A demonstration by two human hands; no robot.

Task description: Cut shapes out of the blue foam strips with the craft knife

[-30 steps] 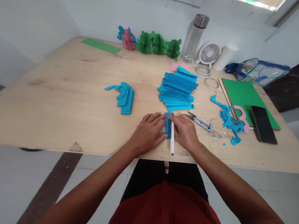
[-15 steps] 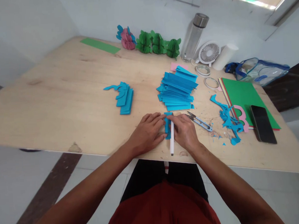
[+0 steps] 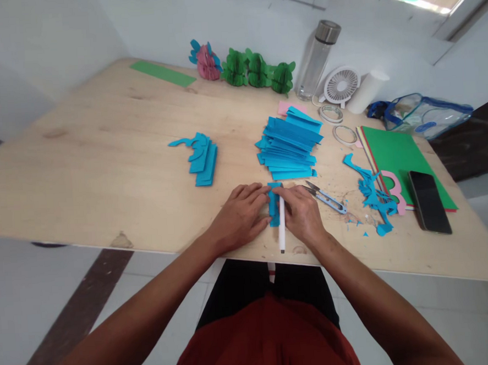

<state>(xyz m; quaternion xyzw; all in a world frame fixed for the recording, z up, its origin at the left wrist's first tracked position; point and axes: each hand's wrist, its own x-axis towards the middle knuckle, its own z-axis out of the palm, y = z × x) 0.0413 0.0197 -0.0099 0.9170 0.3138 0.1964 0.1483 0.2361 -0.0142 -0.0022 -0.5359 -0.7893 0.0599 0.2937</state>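
A small blue folded paper strip (image 3: pixel 273 207) lies upright in view near the table's front edge, between my two hands. My left hand (image 3: pixel 241 215) rests flat, fingers spread, its fingertips on the strip's left edge. In my right hand (image 3: pixel 300 209) is a white pen (image 3: pixel 282 229), its back end pointing toward me; the fingers cover its tip, and the index finger reaches the strip's top right. Just beyond the strip sits a fanned pile of blue folded paper (image 3: pixel 289 146). Blue thread snips (image 3: pixel 330 201) lie right of my right hand.
Cut blue pieces (image 3: pixel 203 160) lie to the left. Blue scraps (image 3: pixel 375 194), a pink cutout (image 3: pixel 394 192), green paper (image 3: pixel 399 151) and a phone (image 3: pixel 430 201) are on the right. Along the wall stand green paper shapes (image 3: pixel 257 70), a bottle (image 3: pixel 319 59) and a fan (image 3: pixel 341 87).
The pen's back end has shifted very slightly to the right. Both hands and the blue strip stay where they were.
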